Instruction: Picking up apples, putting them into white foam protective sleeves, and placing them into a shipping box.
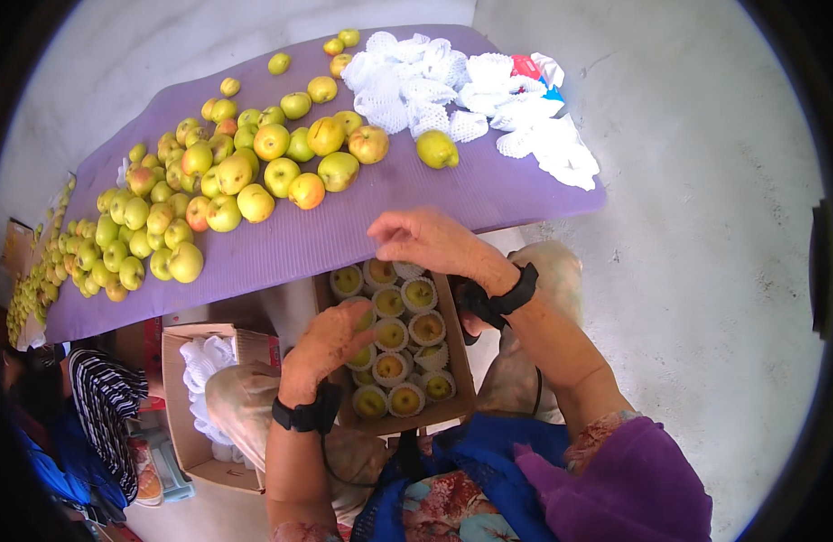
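My left hand reaches over the left side of an open cardboard box, its fingers and thumb around a green apple that is partly hidden. Rows of yellow-green apples in white foam nets fill the box. Above the box's far end, near the edge of the purple ridged mat, my right hand hovers with loosely bent fingers apart and nothing visible in them. Both wrists wear black straps.
Many loose apples cover the mat's left and middle. White foam nets lie heaped at its far right, with a single apple nearby. Left of my knees stands another box holding foam nets. A person in striped clothing is at far left.
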A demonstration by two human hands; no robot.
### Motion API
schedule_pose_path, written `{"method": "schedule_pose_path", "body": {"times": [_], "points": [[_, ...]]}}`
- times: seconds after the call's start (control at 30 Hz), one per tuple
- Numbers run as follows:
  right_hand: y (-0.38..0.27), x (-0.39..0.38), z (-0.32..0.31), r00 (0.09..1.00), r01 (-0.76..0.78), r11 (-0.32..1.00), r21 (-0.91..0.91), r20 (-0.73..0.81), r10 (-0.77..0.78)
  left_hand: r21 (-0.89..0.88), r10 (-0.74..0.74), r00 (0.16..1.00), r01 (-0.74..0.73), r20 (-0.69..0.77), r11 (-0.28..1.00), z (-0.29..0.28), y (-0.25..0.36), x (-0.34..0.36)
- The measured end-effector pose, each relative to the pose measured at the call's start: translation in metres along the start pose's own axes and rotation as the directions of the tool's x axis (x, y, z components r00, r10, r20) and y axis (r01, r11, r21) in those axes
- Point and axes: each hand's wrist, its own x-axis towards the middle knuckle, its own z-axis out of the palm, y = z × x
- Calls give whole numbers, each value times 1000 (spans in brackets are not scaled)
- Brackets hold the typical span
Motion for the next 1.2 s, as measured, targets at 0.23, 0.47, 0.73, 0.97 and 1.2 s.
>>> {"method": "schedule_pose_path", "body": {"times": [0.23,0.47,0.73,0.97,1.2], "points": [[13,35,-37,973,22,994,-103,-226,-45,94,-32,998,27,55,995,14,-3,6],[23,42,-32,968,79,990,-116,-228,-104,9,-137,987,136,84,991,14,-3,6],[26,56,-39,941,72,987,-145,-319,-115,-284,-374,902,424,214,860,-42,60,0],[23,70,-38,880,-28,997,67,-471,56,-565,-252,967,228,37,793,-62,28,17],[29,85,-19,905,-65,997,-49,-424,39,-677,-324,862,-31,-391,735,-56,-35,46]]}}
